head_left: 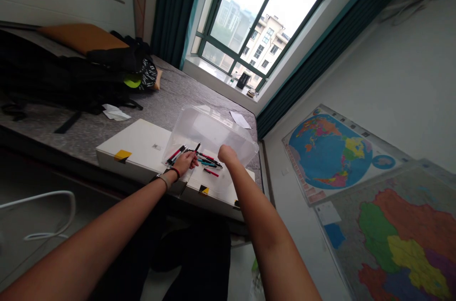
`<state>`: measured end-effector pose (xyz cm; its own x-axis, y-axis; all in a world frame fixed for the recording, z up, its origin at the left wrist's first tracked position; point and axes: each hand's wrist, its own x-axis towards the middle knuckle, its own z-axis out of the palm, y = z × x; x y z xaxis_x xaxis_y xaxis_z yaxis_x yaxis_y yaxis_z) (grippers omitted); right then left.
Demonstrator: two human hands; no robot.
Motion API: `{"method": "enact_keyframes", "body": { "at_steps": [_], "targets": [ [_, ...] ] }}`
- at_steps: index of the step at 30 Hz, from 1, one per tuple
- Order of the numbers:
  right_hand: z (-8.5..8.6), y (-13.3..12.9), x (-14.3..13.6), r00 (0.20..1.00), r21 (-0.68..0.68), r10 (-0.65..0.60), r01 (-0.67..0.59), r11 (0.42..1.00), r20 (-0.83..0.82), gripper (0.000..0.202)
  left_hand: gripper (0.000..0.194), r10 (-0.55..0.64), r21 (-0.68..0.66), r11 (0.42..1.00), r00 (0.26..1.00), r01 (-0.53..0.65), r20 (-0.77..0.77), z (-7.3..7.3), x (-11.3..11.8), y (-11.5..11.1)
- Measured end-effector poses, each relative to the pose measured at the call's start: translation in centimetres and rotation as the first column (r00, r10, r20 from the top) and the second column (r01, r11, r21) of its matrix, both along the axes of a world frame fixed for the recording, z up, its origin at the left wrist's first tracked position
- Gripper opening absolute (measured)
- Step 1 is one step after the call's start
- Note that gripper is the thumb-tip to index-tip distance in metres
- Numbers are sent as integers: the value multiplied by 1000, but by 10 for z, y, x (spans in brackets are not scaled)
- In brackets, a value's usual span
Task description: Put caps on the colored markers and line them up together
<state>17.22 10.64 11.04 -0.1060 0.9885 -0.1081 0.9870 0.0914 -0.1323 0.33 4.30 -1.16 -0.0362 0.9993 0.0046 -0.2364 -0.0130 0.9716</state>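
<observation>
My left hand (185,163) is closed around a dark pen (197,147), whose tip points up and away from me. Beside it lies a loose pile of pens (210,161) in black, red and teal. A short red pen (211,173) rests apart, nearer to me. My right hand (227,153) is curled at the right of the pile, seen from the back; whatever its fingers hold is hidden. Behind both hands stands a clear plastic box (199,123), its open side apparently towards me. White cartons (142,142) bear the pens and the box.
The cartons sit on a grey surface (171,82) with a black bag (71,73), a crumpled tissue (116,112) and a white paper (240,119). A window (260,21) is ahead. Maps (331,149) hang on the right wall. A white cable (73,206) loops at lower left.
</observation>
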Motion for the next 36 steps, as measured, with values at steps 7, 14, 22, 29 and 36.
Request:
{"method": "enact_keyframes", "body": {
  "at_steps": [7,14,22,29,36],
  "targets": [
    [-12,-8,-1,944,-41,135,-128,991,301,28,38,16,83,997,990,-5,-140,4,0,-3],
    [-31,-22,-1,914,-4,216,-229,974,343,28,37,26,89,996,975,-6,-221,7,2,-7],
    [-40,-28,-1,909,10,235,-254,967,343,26,35,39,106,994,962,-11,-271,7,2,-9],
    [-39,-24,0,911,-23,236,-242,970,338,24,35,54,116,993,958,-22,-281,4,2,-9],
    [-40,-18,3,923,-50,232,-228,972,306,17,33,57,132,991,945,-15,-322,2,2,-8]
  ]
}}
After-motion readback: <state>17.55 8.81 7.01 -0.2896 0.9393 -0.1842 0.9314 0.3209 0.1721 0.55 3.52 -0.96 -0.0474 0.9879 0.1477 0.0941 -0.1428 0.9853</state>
